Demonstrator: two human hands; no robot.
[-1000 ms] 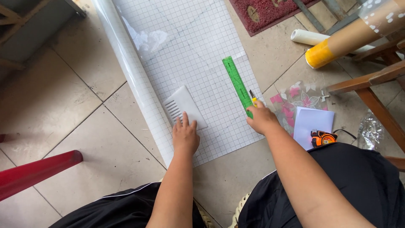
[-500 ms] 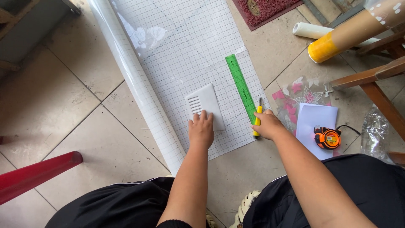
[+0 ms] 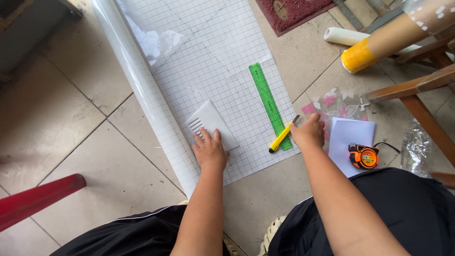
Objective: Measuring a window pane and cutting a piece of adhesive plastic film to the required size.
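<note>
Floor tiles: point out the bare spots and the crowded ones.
Bare tiles lie left of the gridded sheet, above the red bar. Crowded right of the green ruler: right hand, yellow cutter, tape measure, white paper.

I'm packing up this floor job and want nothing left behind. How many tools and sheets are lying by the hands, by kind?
Rulers: 1, green ruler
Knives: 1, yellow knife
Scrapers: 1, white scraper
Tape measures: 1, orange tape measure
Grid sheets: 1, grid sheet
Total: 5

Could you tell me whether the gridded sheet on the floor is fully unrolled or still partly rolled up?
Partly rolled: the gridded sheet lies flat under the left hand and green ruler, but its left edge is curled into a long roll.
</note>
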